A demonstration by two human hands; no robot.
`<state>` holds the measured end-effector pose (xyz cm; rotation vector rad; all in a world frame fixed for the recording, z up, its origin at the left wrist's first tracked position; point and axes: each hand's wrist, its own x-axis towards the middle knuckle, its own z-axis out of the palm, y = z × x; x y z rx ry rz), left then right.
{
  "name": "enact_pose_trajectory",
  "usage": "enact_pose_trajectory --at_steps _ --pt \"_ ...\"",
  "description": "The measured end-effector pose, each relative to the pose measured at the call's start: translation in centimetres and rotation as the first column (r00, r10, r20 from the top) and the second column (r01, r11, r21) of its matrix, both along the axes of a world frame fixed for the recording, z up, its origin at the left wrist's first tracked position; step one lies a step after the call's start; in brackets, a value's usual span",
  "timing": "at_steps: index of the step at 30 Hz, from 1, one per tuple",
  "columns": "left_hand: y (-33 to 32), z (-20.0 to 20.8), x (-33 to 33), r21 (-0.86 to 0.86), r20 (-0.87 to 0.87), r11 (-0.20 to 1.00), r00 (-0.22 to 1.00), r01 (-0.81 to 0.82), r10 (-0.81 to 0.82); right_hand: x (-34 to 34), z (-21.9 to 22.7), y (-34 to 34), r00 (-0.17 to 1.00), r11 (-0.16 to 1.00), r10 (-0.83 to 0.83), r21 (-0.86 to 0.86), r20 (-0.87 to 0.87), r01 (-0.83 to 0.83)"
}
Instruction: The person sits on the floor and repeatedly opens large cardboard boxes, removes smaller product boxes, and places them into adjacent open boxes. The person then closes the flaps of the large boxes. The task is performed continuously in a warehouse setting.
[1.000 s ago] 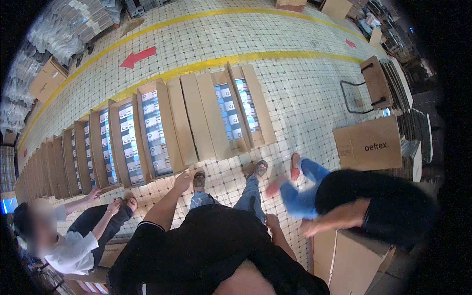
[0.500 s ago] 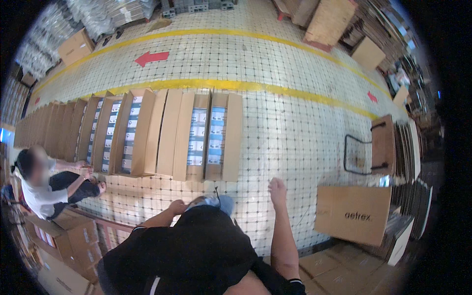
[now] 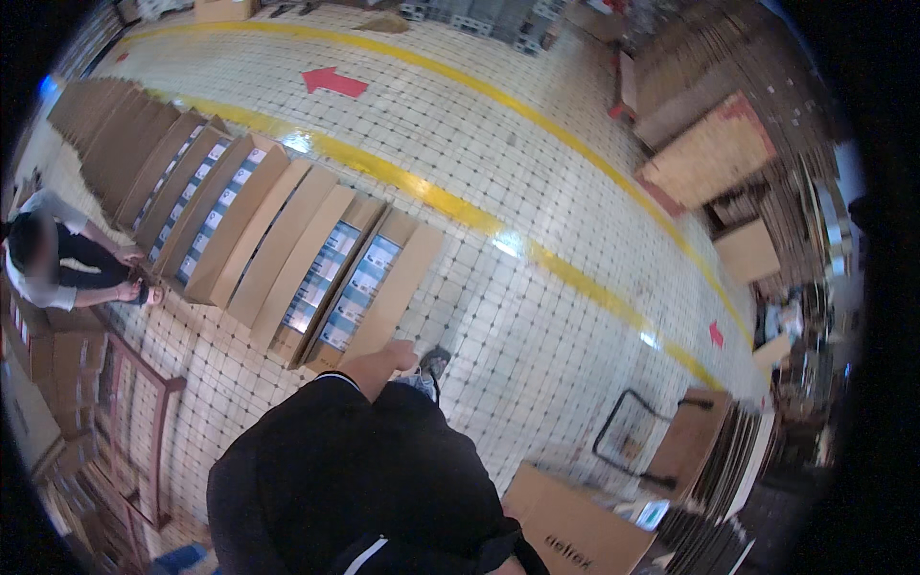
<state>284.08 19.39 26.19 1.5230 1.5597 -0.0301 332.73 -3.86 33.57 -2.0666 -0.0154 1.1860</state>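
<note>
My left hand (image 3: 402, 356) hangs in front of my body, its fingers loosely curled together with nothing visible in them. It is apart from the nearest open carton (image 3: 369, 292), close to that carton's raised flap. Just beyond the hand shows my shoe (image 3: 436, 362) on the tiled floor. Inside the open cartons stand rows of blue-and-white boxes (image 3: 321, 278). My right hand is out of the picture; only a dark sleeve shows at the lower edge.
A seated person (image 3: 57, 254) is beside the carton row (image 3: 125, 153) at left. A reddish metal frame (image 3: 163, 431) stands near me. At lower right are a large carton (image 3: 575, 527), a trolley handle (image 3: 613, 422) and stacked flat cardboard (image 3: 728, 470). Yellow lines (image 3: 556, 273) cross the floor.
My view has turned to the right, so the carton row now slants. My left hand has swung forward; my right hand has gone out of view.
</note>
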Motion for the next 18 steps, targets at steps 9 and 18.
enact_pose_trajectory --at_steps 9,18 --pt "12.9 4.8 1.4 0.020 0.143 0.862 0.854 -0.507 0.499 6.4 -0.2 33.2 0.965 0.967 0.253 -0.020 -0.074 -0.255" --pt "16.4 6.5 -5.0 -0.199 -0.312 0.250 0.303 -0.948 0.900 9.7 -3.6 73.8 0.684 0.669 0.710 0.141 0.170 -0.730"
